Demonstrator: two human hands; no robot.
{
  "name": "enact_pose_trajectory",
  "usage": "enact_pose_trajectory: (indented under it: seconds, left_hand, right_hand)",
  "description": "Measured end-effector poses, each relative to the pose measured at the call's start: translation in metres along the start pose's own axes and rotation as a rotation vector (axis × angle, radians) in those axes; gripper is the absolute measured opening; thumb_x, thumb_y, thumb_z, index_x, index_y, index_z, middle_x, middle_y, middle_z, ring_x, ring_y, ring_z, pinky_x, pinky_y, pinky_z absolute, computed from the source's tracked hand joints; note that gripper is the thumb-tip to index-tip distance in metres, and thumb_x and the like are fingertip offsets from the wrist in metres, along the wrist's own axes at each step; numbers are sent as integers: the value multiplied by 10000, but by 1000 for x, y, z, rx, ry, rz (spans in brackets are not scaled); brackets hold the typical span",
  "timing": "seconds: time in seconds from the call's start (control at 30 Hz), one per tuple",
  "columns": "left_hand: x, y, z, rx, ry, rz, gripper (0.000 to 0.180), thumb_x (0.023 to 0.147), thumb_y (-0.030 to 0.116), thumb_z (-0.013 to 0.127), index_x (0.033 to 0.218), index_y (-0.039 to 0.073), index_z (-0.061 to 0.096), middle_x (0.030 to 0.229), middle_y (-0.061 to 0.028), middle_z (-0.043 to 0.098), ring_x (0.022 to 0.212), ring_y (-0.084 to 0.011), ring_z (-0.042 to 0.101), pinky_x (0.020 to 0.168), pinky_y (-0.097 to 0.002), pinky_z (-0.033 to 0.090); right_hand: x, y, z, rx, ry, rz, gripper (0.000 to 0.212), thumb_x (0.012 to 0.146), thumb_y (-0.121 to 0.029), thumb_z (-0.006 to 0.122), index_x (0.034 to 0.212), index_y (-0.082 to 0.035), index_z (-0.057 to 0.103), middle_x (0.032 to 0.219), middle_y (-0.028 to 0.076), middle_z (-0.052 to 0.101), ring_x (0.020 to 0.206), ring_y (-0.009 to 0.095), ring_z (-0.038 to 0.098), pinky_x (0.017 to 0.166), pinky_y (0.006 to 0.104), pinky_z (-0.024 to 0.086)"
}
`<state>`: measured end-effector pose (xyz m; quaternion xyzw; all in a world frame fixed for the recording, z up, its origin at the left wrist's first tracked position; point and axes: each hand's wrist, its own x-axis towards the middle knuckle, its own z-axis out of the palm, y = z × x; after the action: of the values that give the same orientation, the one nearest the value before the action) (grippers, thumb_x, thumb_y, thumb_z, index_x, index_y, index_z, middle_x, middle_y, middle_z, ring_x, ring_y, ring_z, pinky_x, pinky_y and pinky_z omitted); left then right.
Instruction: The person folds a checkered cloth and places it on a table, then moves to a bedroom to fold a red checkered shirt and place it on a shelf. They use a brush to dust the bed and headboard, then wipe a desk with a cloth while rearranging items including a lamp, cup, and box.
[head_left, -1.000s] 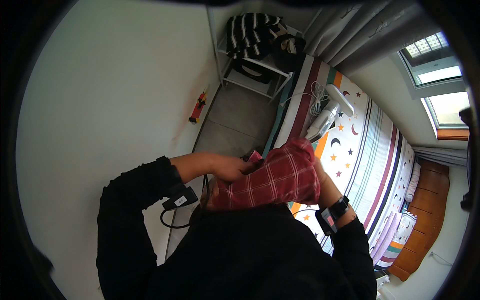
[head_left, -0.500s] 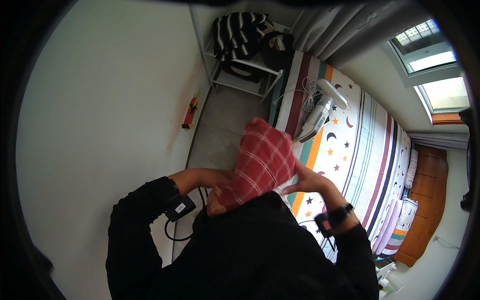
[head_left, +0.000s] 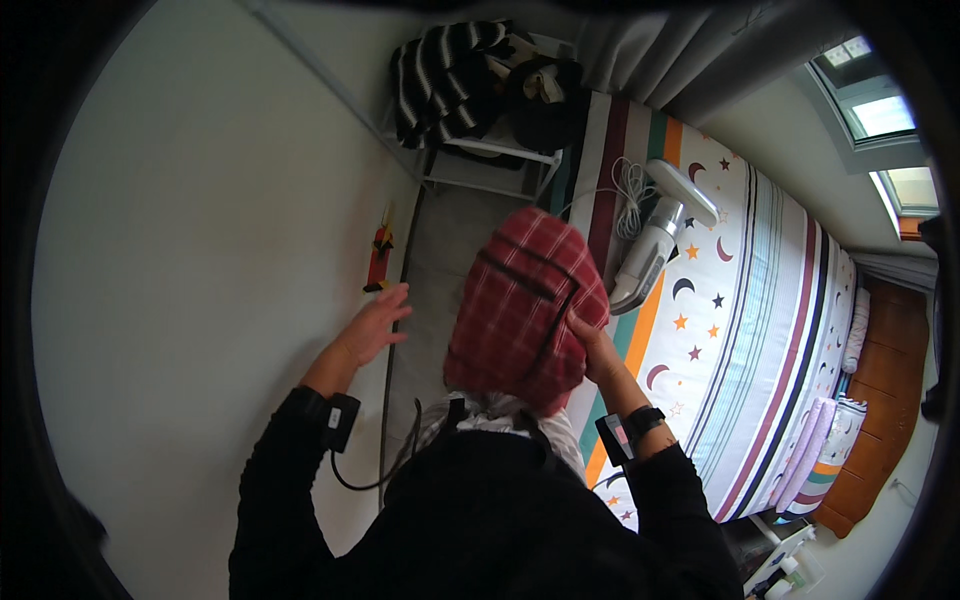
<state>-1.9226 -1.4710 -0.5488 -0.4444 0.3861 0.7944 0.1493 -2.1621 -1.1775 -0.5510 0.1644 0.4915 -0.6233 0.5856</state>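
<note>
A bundle of red plaid cloth [head_left: 515, 315], rounded and puffy with dark creases across it, hangs in front of my body. My right hand [head_left: 598, 350] grips its right edge, thumb lying on top and the other fingers hidden beneath. To the left, my left hand [head_left: 372, 328] is off the cloth, its fingers stretched out and apart, near the wall. Whether the bundle is a folded garment or a cover, I cannot tell.
A bed with a star-and-moon striped sheet [head_left: 740, 300] fills the right side. On it lie a white handheld vacuum cleaner [head_left: 650, 250] and its coiled cord [head_left: 630, 190]. A white rack [head_left: 490, 178] with clothes stands ahead. A red-and-yellow object [head_left: 378, 262] is on the left wall.
My left hand has let go of the cloth and moved out left, its fingers opening. The cloth has turned and looks more compact, with my right hand now gripping its edge.
</note>
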Motion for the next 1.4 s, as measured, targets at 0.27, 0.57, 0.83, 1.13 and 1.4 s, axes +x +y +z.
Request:
enact_pose_trajectory:
  seconds: [0.27,0.57,0.83,1.13,1.4]
  left_hand:
    - [109,15,116,-475,-42,-122,747,781,333,718,1381,101,339,1347,-91,435,1228,-274,415,974,-508,391]
    - [247,14,52,-465,528,-76,546,746,97,699,1248,15,501,1208,-133,548,1085,-289,532,934,-411,453]
    - [438,56,-48,-152,424,31,677,778,142,691,1373,69,375,1286,-97,493,1150,-240,488,946,-364,459]
    - [608,113,-63,1112,490,502,597,882,392,583,1348,48,437,1324,-145,488,1177,-257,487,994,-358,385]
    - [607,26,-14,1590,72,342,399,889,330,570,1127,9,589,1109,-207,602,1033,-320,580,894,-402,449]
  right_hand:
    - [96,4,43,552,-161,114,529,874,-339,611,1297,-69,445,1231,111,561,1131,259,540,986,413,433]
    - [202,62,54,313,127,61,525,886,-246,608,1334,-79,391,1191,53,562,1064,185,553,883,331,462]
    - [292,123,-24,181,175,39,622,907,-174,565,1426,-45,247,1211,111,557,974,179,590,839,291,473]
    - [338,175,-101,250,205,55,447,921,-155,548,1317,-5,406,1127,85,593,976,162,580,831,274,459]
    - [304,99,-82,234,223,-67,273,921,-90,524,1169,24,537,1037,93,618,934,163,593,838,296,466]
